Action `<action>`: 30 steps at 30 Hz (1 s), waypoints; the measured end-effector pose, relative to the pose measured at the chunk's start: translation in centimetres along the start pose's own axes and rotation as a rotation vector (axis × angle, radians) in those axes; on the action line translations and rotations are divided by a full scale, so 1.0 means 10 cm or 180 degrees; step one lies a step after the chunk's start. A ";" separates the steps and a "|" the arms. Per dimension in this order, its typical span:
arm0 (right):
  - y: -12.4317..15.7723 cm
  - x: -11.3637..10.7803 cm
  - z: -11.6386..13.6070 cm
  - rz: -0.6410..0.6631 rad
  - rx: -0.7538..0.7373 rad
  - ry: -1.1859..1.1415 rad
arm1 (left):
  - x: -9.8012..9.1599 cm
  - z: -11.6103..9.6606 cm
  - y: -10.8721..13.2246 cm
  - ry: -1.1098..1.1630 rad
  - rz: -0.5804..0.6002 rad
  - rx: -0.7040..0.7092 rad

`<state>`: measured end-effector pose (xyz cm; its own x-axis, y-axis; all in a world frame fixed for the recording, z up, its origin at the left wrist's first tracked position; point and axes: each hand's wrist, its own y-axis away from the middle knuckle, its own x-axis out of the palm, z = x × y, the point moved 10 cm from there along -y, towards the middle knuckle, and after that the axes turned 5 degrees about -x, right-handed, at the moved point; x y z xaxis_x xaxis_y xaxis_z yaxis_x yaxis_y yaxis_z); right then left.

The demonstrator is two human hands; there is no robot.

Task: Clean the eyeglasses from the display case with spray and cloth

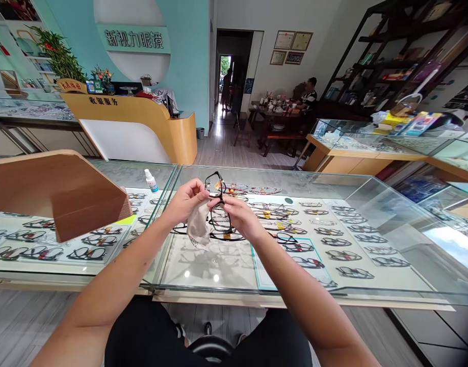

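Black-framed glasses [221, 216] are held up on end above the glass display case [203, 275], one lens above the other. My left hand [188, 200] pinches the upper lens area and also has a light beige cloth [198, 224] hanging from its fingers. My right hand [239, 213] is closed on the glasses near the bridge, its fingers pointing left. Under the glass lie rows of other glasses [343, 256], several with small coloured tags. A small white spray bottle [151, 181] with a blue lower part stands on the glass to the left of my hands.
A brown board-like object [58, 188] rises over the left case. Beyond are a yellow and white counter [130, 122], a doorway with a dark figure [227, 89], a person seated at a cluttered table [308, 94], and more glass cases [364, 140] at the right.
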<state>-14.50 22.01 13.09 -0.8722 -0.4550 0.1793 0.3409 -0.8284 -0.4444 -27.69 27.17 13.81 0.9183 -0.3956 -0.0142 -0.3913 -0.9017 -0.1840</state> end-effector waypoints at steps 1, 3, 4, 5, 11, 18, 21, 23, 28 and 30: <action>0.00 0.00 -0.02 -0.0008 0.0043 -0.0001 | 0.01 0.00 0.00 0.0048 0.0008 -0.0030; 0.02 0.00 -0.05 -0.0025 0.0100 -0.0036 | 0.02 0.01 0.00 0.0121 -0.0004 -0.0074; 0.02 -0.01 -0.05 -0.0047 0.0100 -0.0061 | 0.02 0.01 0.00 0.0145 -0.0012 -0.0097; 0.02 -0.02 -0.04 -0.0081 0.0087 -0.0086 | 0.01 0.02 0.00 0.0159 -0.0018 -0.0126; 0.02 -0.09 0.02 -0.0344 0.0070 -0.0163 | 0.00 0.15 0.00 -0.0065 0.0320 -0.0536; 0.01 -0.15 0.07 -0.0500 0.0097 -0.0222 | 0.06 0.24 0.11 -0.0601 0.1271 -0.0999; 0.02 -0.19 0.11 -0.0588 0.0084 -0.0126 | 0.03 0.17 0.11 -0.0568 0.1373 -0.0865; 0.02 -0.23 0.12 -0.0648 0.0087 -0.0086 | 0.04 0.14 0.13 -0.0353 0.1444 -0.0850; 0.01 -0.25 0.10 -0.0670 0.0088 -0.0118 | 0.11 0.19 0.20 0.0176 0.1510 -0.1155; 0.01 -0.25 0.10 -0.0659 0.0089 -0.0123 | 0.16 0.24 0.22 0.0259 0.1555 -0.1306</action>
<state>-11.94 22.75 13.46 -0.9108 -0.2860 0.2978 0.1660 -0.9140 -0.3701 -26.96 24.94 11.05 0.6273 -0.7750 0.0763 -0.7692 -0.6013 0.2161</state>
